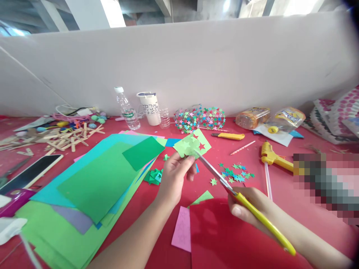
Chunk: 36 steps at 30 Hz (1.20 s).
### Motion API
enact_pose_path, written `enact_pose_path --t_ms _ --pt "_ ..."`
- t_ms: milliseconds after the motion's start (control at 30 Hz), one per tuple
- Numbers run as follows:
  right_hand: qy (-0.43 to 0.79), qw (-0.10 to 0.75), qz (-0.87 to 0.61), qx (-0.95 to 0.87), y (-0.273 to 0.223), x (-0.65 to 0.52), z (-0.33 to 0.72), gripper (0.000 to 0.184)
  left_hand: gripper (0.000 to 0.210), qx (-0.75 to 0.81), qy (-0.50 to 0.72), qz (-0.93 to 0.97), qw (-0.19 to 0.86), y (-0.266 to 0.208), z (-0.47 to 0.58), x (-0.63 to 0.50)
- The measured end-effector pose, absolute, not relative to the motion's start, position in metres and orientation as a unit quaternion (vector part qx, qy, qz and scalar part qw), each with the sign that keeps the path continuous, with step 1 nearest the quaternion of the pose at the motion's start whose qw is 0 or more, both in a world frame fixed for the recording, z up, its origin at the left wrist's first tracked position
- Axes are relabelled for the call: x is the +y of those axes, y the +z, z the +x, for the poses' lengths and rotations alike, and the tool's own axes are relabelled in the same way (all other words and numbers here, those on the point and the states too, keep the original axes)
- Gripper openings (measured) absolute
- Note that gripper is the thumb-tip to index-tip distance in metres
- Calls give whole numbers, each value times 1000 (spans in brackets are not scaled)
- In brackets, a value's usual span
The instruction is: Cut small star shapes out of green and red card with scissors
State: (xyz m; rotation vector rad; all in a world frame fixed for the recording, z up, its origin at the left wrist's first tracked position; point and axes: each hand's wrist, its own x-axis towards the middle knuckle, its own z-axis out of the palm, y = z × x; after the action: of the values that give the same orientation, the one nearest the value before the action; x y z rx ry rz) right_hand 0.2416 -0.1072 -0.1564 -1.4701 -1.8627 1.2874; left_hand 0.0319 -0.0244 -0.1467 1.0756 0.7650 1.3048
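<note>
My left hand (175, 173) pinches the lower edge of a light green paper sheet (206, 139) that has star-shaped holes cut in it. In my right hand (248, 205) is a pair of scissors (252, 213) with yellow handles. Their blades point up and left, and the tip meets the sheet near its lower edge; whether the blades are parted I cannot tell. Small cut paper stars (235, 172) in green and blue lie to the right of the sheet. A pile of green paper pieces (154, 176) sits just left of my left hand.
Stacked coloured paper (95, 175) covers the left side. A yellow utility knife (228, 136), a glue gun (276, 158) and red paper (224, 231) lie on the table. At the back stand a water bottle (127, 110), a white cup (150, 108) and star-covered shapes (213, 117).
</note>
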Motion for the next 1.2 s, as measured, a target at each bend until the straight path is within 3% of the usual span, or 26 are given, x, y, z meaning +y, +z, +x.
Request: enact_pose_path --t_ms 1200 --pt "539 234 -572 -572 -149 -109 232 70 13 339 536 487 601 -146 32 -26"
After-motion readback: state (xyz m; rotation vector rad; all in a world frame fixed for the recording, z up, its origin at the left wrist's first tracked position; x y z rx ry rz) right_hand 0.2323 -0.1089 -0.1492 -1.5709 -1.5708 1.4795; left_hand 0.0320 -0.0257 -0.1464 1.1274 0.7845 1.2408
